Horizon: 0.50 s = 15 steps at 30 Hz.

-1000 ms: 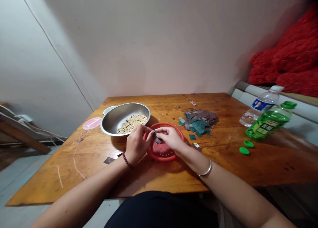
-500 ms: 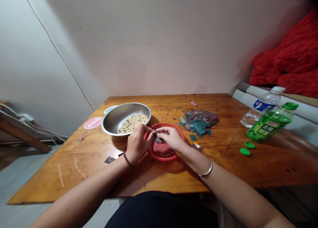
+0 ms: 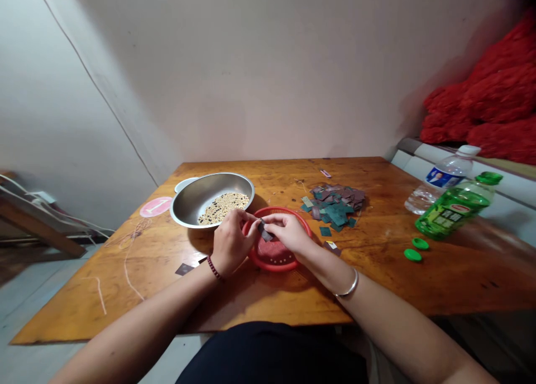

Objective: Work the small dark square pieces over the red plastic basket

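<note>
Orange-brown varnished wooden tabletop [image 3: 379, 278], far edge set against a pale plaster wall [image 3: 251, 66], near edge running beneath both forearms. Open wood lay between the basket and the near edge, and more to the right, toward the bottles.

Left hand [image 3: 231, 243] and right hand [image 3: 288, 233] were both closed, fingertips meeting to pinch a small dark square [image 3: 264, 232] directly above a round red plastic mesh basket [image 3: 274, 269]. The square's material was too small to tell. A dark red beaded bracelet circled the left wrist, a plain silver bangle the right.

Just left of the basket, nearly touching it, sat a shallow stainless steel bowl [image 3: 184, 221] holding pale beans mixed with black ones [image 3: 221, 208], a white dish edge [image 3: 183, 184] showing beneath its far rim. To the right lay a loose heap of small teal and mauve squares [image 3: 335, 207], flat and overlapping, a few strays nearby. One dark square [image 3: 184, 269] lay apart near the left hand.

Further out: thin tan twine [image 3: 129, 255], a round pink sticker [image 3: 156, 206], a transparent plastic water bottle [image 3: 446, 183], a green plastic bottle [image 3: 454, 214] lying on its side, and two bright green caps [image 3: 412, 254]. Bulky red fabric [image 3: 481, 94] was heaped at upper right.
</note>
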{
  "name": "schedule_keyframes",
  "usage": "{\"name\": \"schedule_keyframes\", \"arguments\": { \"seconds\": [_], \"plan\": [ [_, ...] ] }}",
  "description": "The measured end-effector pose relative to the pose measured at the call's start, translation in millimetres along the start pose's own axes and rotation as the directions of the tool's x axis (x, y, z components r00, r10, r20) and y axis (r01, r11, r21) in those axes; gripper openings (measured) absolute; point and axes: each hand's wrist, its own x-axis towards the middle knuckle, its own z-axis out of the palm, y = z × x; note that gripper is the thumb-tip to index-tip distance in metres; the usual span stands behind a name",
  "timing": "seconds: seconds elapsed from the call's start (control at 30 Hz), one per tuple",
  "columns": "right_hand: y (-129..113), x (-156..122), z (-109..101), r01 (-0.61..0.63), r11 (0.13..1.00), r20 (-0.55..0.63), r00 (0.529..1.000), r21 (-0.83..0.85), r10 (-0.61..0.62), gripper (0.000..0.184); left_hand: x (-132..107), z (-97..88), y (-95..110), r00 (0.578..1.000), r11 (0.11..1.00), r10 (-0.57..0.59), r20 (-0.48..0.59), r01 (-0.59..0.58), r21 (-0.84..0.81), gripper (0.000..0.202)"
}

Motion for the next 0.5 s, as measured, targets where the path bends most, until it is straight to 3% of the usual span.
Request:
{"name": "schedule_keyframes", "arguments": {
  "seconds": [0.33,0.5],
  "plan": [
    [5.8,2.8,-1.6,0.027,1.0,0.029,0.999,-0.008,-0.027,0.021,-3.8,1.7,2.0,0.998,0.998,0.055,0.019,-0.055,-0.02,0.018],
    [2.7,1.2,-1.2,0.031,1.0,0.006,1.0,-0.005,-0.031,0.023,-3.2,1.9,1.3,1.0,1.0,0.025,0.009,-0.025,-0.005,0.017]
  ]
}}
